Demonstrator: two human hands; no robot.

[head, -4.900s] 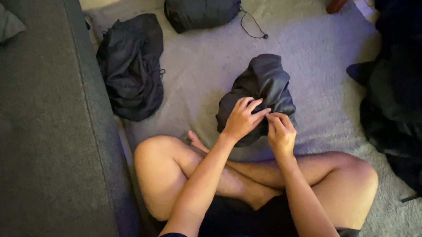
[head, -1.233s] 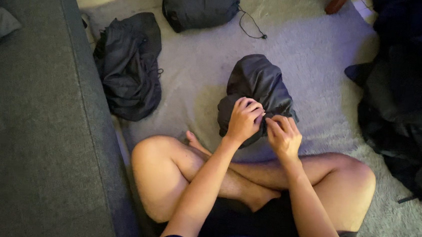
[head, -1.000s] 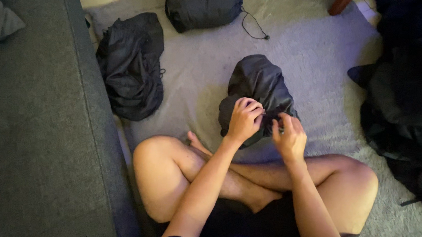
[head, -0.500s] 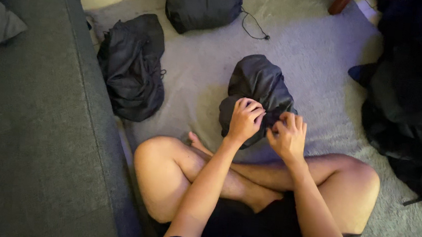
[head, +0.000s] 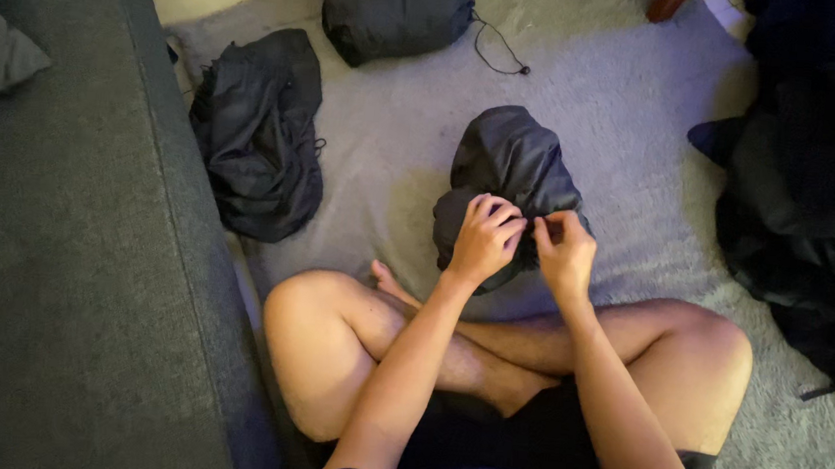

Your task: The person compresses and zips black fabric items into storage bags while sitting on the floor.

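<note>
I sit cross-legged on a grey rug (head: 625, 122). A stuffed dark grey fabric sack (head: 508, 167) lies on the rug just beyond my shins. My left hand (head: 484, 238) is closed on the sack's near end, fingers curled into the bunched fabric. My right hand (head: 565, 249) pinches the same gathered opening from the right, fingertips nearly touching those of the left. What exactly the fingers pinch, cord or cloth, is too dark to tell.
A limp dark sack or garment (head: 262, 133) lies at the left by the grey sofa (head: 67, 267). Another filled dark sack (head: 395, 9) with a loose drawcord (head: 501, 57) sits at the top. A heap of black clothing (head: 816, 216) fills the right side.
My right hand lifted off slightly and came back to the sack's opening beside my left hand. The left hand kept its grip. The sack stayed in place.
</note>
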